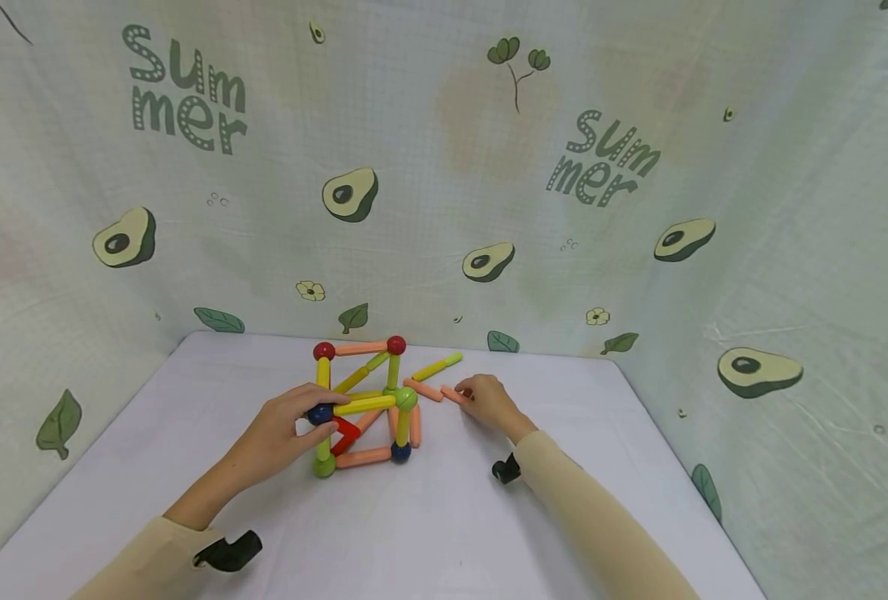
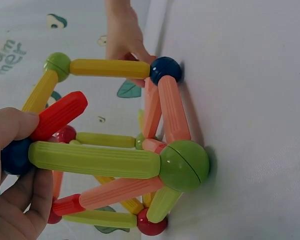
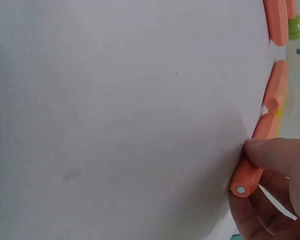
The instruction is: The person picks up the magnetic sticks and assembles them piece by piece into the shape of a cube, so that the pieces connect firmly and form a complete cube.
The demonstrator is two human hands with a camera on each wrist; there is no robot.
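A cube-like frame of magnetic rods and balls [image 1: 365,406] stands on the table, left of centre. At its near upper left corner, my left hand [image 1: 282,425] holds a dark blue ball [image 2: 16,157] between thumb and fingers. From that ball a yellow-green rod [image 2: 95,160] runs to a green ball [image 2: 185,166] at the base. A red rod [image 2: 62,115] sticks out beside my left thumb. Right of the frame, my right hand [image 1: 492,404] pinches a salmon rod [image 3: 246,180] lying on the table. The rod's near end shows a small metal disc.
Another loose salmon rod [image 1: 423,389] lies between the frame and my right hand. Behind it are a yellow rod [image 1: 431,370] and a lime rod [image 1: 454,359], end to end. A printed cloth [image 1: 429,125] hangs behind the white table [image 1: 444,533].
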